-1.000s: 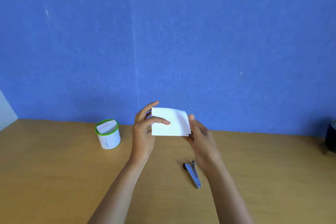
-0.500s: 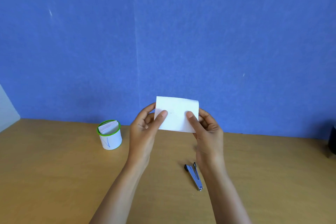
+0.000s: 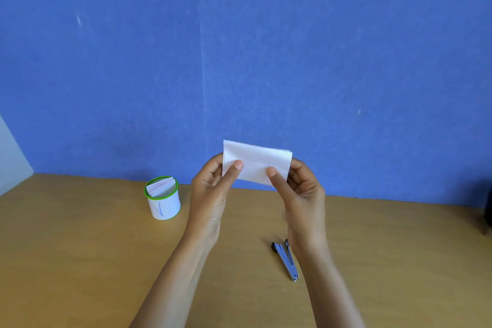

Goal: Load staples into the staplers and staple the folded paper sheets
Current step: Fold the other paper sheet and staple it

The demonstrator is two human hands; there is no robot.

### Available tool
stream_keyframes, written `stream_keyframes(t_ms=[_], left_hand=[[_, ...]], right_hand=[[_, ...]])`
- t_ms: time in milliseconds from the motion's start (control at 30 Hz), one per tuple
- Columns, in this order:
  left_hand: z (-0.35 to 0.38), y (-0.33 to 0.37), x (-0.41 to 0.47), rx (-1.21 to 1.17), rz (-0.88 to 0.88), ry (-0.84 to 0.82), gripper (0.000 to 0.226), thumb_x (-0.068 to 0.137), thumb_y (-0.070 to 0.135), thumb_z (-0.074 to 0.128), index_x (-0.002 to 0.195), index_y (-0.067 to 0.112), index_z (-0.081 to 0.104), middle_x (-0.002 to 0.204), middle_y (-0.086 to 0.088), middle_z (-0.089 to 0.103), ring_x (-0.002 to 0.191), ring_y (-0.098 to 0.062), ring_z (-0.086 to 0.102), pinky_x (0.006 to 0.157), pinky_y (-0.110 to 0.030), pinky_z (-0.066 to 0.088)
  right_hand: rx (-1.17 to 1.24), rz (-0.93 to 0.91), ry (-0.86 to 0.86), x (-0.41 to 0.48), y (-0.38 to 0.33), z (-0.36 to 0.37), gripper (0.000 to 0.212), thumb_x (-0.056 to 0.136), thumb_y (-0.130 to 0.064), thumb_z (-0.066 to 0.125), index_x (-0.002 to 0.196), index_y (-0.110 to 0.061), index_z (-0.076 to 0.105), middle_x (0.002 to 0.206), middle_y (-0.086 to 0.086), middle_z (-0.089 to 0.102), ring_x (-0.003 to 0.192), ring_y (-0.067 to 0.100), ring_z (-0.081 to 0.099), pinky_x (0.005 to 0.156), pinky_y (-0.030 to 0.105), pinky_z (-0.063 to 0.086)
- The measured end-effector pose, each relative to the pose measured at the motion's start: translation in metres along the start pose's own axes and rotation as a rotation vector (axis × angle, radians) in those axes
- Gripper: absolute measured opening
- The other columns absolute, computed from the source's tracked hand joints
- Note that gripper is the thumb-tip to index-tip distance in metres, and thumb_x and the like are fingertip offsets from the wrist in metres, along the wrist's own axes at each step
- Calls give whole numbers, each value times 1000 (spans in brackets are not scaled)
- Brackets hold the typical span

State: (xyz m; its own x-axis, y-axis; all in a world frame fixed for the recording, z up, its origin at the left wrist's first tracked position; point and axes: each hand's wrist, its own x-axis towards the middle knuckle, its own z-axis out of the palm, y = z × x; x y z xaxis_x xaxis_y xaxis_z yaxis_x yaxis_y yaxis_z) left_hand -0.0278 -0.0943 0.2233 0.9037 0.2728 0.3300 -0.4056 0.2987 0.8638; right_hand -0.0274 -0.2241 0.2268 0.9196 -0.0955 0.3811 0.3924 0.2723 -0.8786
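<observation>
Where stapler [image 3: 286, 259] passes right hand [image 3: 304, 189] | partly hidden (near edge)

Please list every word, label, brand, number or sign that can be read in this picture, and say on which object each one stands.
No readable text is visible.
White cup with green rim: only a blue hand-drawn mark, like a "V" or a tick; not a clear letter.
Folded paper, held by the left hand and right hand: blank, apart from a thin short line, perhaps a staple.
Stapler: no brand can be made out.
</observation>
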Motion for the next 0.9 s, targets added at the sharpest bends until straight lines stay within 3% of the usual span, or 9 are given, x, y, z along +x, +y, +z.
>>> stream_keyframes(t_ms=[133,200,400,533,600,667,733,833,900], left_hand=[[-1,-2,0,-6,-14,29,24,90,11,57,112,18,63,121,5,64,114,-6,58,91,-22,49],[-2,0,-2,-102,-56,26,24,93,13,53,114,17,63,125,1,62,116,-10,59,91,-26,53],[-8,9,-1,-195,-158,28,41,86,39,52,114,13,67,119,0,67,111,-11,63,90,-25,54],[-11,8,-2,-21,-87,30,25,88,15,59,112,19,69,119,0,68,115,-14,60,97,-27,47],[-14,5,-1,71,-43,39,28,91,10,58,115,21,67,121,2,66,119,-13,57,103,-29,41],[-15,3,1,129,8,42,30,91,9,58,114,25,67,118,10,67,112,-4,58,96,-19,42],[-15,2,2,166,63,46,31,91,8,58,111,28,68,117,16,67,107,5,57,87,-9,42],[-17,0,5,197,116,51,32,90,5,58,110,29,68,112,19,68,101,8,58,81,-4,41],[-17,-3,6,189,122,47,35,90,4,59,115,28,65,95,20,70,90,6,60,79,-5,42]], right_hand=[[-334,-273,43,-1,5,0,25,82,-5,69,81,-30,68,107,-10,69,110,5,61,87,22,48],[-365,-314,59,0,8,-1,31,80,-1,70,79,-32,68,117,-10,63,117,3,55,95,24,44],[-336,-278,77,5,16,-4,45,74,17,59,75,-26,68,125,-7,54,116,-3,51,99,34,44],[-260,-203,55,5,17,-1,49,78,18,54,76,-29,70,117,-8,61,113,4,57,92,29,47],[-214,-142,42,4,17,0,46,86,12,48,81,-27,72,108,-10,67,106,3,61,85,17,47],[-179,-72,36,3,18,-1,48,90,7,40,86,-27,74,102,-13,72,101,2,62,81,10,45],[-120,8,15,3,19,0,44,92,1,37,94,-25,74,104,-13,72,102,6,62,86,16,47],[-107,27,-2,4,20,1,27,96,-10,49,100,-24,72,107,-16,71,104,0,61,86,13,47],[-100,7,9,6,23,2,19,91,-11,60,99,-26,70,105,-16,71,94,-4,63,78,8,46]])
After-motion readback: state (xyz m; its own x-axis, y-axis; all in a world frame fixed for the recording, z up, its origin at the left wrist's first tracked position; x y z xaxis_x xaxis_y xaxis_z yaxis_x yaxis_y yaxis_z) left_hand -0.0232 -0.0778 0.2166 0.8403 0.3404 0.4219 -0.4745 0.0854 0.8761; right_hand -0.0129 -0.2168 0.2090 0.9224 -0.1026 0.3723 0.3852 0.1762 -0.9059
